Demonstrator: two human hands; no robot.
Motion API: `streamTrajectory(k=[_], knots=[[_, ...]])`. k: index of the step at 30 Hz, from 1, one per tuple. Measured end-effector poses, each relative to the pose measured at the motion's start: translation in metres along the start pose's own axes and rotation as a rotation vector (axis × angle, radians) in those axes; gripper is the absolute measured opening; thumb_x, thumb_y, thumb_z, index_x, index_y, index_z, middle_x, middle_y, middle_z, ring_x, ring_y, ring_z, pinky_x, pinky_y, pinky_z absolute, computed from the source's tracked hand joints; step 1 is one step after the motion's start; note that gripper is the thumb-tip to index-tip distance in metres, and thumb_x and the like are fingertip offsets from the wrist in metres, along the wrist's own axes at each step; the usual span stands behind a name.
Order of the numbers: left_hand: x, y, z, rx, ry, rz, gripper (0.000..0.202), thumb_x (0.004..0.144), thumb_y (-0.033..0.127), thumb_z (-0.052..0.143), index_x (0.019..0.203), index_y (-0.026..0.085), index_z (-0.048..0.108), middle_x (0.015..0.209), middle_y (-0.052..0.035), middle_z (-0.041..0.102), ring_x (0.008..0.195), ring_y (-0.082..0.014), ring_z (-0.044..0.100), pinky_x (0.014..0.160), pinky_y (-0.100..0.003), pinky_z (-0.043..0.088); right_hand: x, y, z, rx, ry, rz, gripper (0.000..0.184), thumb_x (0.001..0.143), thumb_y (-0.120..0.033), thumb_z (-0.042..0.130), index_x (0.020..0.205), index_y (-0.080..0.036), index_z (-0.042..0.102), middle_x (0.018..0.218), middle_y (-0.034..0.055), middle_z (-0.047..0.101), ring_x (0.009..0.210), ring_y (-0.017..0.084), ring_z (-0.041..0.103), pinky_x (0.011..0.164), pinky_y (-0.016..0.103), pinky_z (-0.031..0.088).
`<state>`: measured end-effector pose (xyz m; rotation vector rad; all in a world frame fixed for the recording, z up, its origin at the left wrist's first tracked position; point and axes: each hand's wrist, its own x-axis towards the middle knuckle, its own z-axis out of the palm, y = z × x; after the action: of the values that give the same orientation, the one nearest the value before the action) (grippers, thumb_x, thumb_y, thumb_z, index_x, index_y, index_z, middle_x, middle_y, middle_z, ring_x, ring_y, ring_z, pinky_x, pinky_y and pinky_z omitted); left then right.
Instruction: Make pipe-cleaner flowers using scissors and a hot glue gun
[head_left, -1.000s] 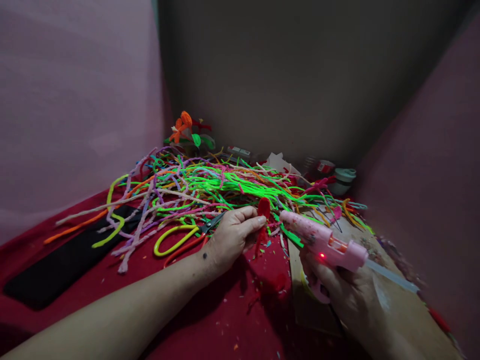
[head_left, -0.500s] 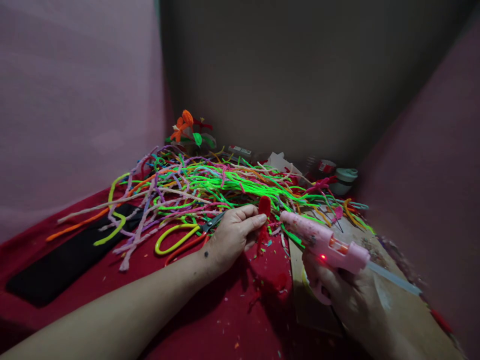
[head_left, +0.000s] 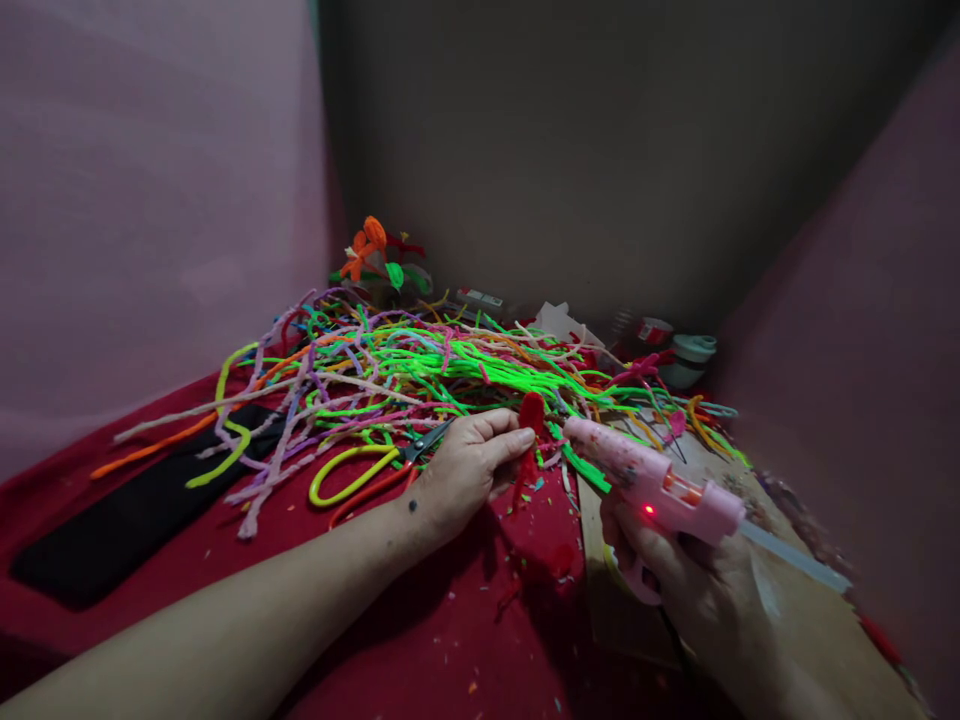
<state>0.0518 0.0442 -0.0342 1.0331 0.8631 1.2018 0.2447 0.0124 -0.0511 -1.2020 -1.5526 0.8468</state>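
Between thumb and fingers, my left hand (head_left: 480, 455) pinches a fuzzy red pipe-cleaner piece (head_left: 531, 412) with a rounded loop on top and red strands hanging below. My right hand (head_left: 675, 570) is wrapped round the handle of a pink hot glue gun (head_left: 652, 475). Its red light is lit, and a clear glue stick (head_left: 799, 558) sticks out of the back. The nozzle points left at the red piece, a small gap apart from it. Just left of my left hand lie scissors (head_left: 356, 478) with yellow and orange-red handles. My right fingertips are partly hidden behind the gun.
A tangled heap of coloured pipe cleaners (head_left: 480, 365) spreads across the red cloth (head_left: 442, 620). A black strip (head_left: 112, 525) lies at left, a board (head_left: 817, 630) at right. Orange pipe-cleaner flowers (head_left: 367, 245) and a pale lidded container (head_left: 690, 360) stand at the back.
The glue gun has shifted very slightly to the right, away from the red piece. My left hand stays nearly still, holding the same piece.
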Motion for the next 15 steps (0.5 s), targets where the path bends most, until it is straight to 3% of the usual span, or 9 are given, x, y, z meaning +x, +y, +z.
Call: streamTrajectory(k=[10,15], knots=[[0.0008,-0.0006,0.0002,-0.009,0.004,0.003,0.025,0.075,0.024,0.058,0.057,0.016,0.043,0.045,0.0085,0.038,0.035,-0.0010,0.029,0.035,-0.017,0.017,0.0009,-0.0061,-0.0007,-0.098,0.023,0.004,0.021,0.070,-0.035,0.062,0.057,-0.019,0.057,0.048,0.0001,0.052,0.043,0.013,0.048,0.036,0.022,0.039],[0.0025,-0.0020,-0.0010,-0.008,0.009,0.012,0.027,0.075,0.026,0.058,0.056,0.016,0.041,0.046,0.0092,0.034,0.035,-0.0008,0.026,0.035,-0.017,0.018,-0.0004,-0.0027,-0.0057,-0.113,-0.072,-0.006,0.020,0.075,-0.033,0.059,0.061,-0.020,0.063,0.045,-0.0006,0.052,0.040,0.012,0.045,0.035,0.022,0.038]])
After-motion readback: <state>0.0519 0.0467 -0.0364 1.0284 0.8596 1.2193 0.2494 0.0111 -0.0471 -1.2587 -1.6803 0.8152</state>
